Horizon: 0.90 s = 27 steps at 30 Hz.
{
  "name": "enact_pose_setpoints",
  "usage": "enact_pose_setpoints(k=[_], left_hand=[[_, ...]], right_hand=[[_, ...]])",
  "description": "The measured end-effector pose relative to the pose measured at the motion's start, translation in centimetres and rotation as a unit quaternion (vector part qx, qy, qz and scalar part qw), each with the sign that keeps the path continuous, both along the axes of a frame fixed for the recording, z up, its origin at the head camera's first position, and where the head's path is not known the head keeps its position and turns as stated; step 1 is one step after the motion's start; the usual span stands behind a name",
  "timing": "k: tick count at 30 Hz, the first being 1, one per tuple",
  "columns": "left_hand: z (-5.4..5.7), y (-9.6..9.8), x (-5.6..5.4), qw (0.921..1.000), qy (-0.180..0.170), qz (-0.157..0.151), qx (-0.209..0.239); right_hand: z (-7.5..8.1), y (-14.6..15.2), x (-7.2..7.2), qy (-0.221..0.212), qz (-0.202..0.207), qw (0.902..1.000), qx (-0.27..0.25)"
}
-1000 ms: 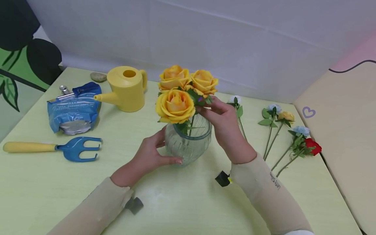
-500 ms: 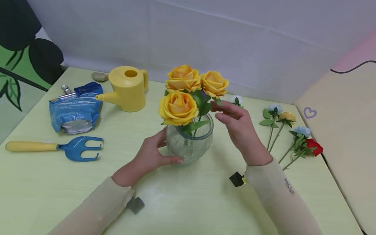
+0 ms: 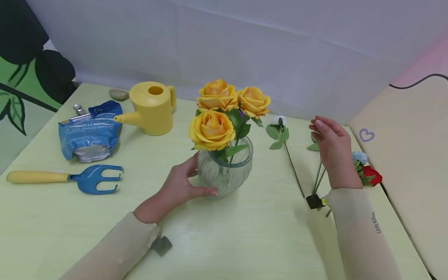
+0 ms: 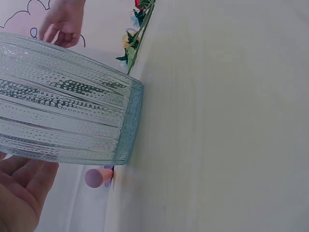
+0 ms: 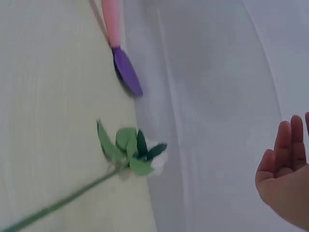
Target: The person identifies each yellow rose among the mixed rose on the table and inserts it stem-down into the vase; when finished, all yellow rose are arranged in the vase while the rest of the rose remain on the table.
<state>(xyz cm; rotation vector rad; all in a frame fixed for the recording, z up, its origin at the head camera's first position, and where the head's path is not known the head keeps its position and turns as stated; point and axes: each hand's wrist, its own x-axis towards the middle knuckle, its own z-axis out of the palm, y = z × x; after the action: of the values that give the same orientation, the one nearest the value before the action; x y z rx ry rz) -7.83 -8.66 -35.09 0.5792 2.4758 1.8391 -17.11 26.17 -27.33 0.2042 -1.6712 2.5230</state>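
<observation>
My left hand grips the ribbed glass vase from its left side, thumb in front. In the left wrist view the vase stands with its base at the table. Several yellow roses lean out of it over the rim, their green stems showing through the glass. My right hand, fingers loosely bent and holding nothing, is over the loose flowers at the right and hides some of them. A red rose and a light blue flower show beside it. A white flower lies to its left.
At the left are a yellow watering can, a clipped blue bag, a stone and a blue hand fork with a yellow handle. Behind the vase, a purple trowel with a pink handle lies near the table's back edge.
My right hand has left the roses and moved right, over the loose flowers. The roses have shifted slightly right in the vase. My left hand keeps its grip.
</observation>
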Motion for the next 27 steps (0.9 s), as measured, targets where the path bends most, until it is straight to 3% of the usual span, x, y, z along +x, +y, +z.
enact_pose_setpoints(k=[2, 6, 14, 19, 27], left_hand=[[-0.1, 0.0, 0.0, 1.0000, 0.001, 0.001, 0.000], [-0.2, 0.0, 0.0, 1.0000, 0.000, 0.002, 0.001], [-0.2, 0.0, 0.0, 1.0000, 0.002, 0.002, 0.002], [0.0, 0.0, 0.1, 1.0000, -0.003, 0.000, 0.002], [0.1, 0.0, 0.1, 1.0000, 0.000, -0.003, 0.005]], right_hand=[[-0.5, 1.7, -0.6, -0.029, -0.031, 0.9990, -0.013], [-1.6, 4.7, -1.4, -0.100, -0.096, 0.9904, 0.007], [-4.0, 8.5, -2.0, -0.214, -0.194, 0.9568, 0.036], [-5.4, 9.8, -2.0, -0.279, -0.223, 0.9331, 0.039], [-6.4, 10.7, -2.0, -0.336, -0.224, 0.9096, 0.098]])
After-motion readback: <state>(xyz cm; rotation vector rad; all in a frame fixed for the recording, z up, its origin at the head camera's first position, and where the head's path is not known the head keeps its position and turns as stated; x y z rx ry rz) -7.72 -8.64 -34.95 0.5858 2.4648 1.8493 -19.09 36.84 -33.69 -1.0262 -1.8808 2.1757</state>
